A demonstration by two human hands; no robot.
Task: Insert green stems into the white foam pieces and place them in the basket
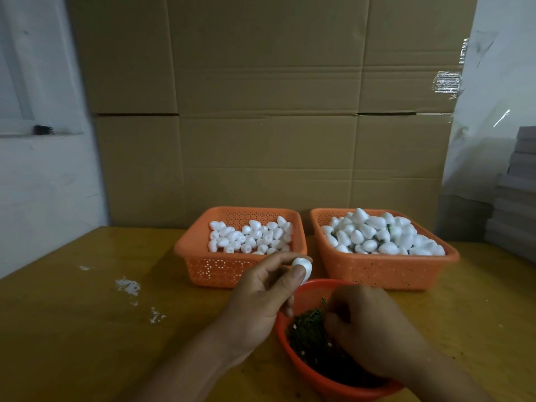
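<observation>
My left hand (262, 288) pinches a bare foam piece (303, 266); my right hand (368, 329), fingers curled, digs among the stems (310, 338), its grip unclear. Beyond it, the right basket (385, 269) is heaped with finished ones; the left basket (220, 269) ahead is still well stocked.

Perforated plastic baskets (383, 271); glossy wooden table (72, 329).

We count two square orange baskets: left basket (200, 250) behind round bowl (307, 369), right basket (385, 271) behind bowl too. One round orange bowl. One foam piece (303, 266) pinched above bowl. Foam pieces in left basket (249, 236): several dozen, too many for exact count. Heap in right basket (380, 236): more, uncountable. Green stems (310, 335) in bowl: dense, uncountable. Two hands, left hand (261, 297), right hand (368, 329).
</observation>
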